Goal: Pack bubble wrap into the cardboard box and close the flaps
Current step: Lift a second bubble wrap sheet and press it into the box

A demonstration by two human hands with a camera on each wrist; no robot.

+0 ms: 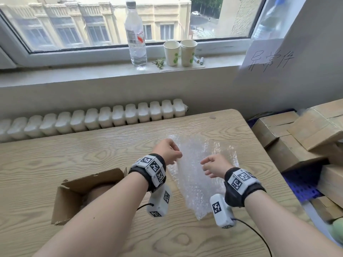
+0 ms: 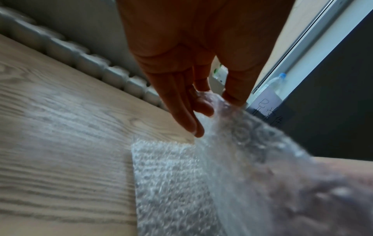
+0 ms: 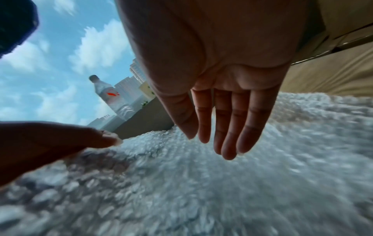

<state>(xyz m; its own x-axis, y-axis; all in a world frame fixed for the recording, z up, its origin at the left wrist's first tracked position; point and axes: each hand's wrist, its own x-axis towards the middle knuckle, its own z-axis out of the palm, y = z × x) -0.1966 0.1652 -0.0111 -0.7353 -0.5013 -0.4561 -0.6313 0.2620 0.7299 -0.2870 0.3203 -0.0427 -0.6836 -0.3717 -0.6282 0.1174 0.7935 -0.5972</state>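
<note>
Bubble wrap (image 1: 196,175): one clear sheet on our worktop (image 1: 74,156), right of the cardboard box (image 1: 78,190), whose flaps stand open.

Left hand (image 1: 168,151): our grip pinches the sheet's raised edge. The left wrist view shows thumb and fingers (image 2: 203,105) closed on that edge, a fold the head view hides.

Right hand (image 1: 213,165): grip wide, holding nothing. The right wrist view shows straight fingers (image 3: 228,127) above the sheet.

Head view only: bottle (image 1: 135,34) and two paper cups (image 1: 180,52) on the windowsill.
</note>
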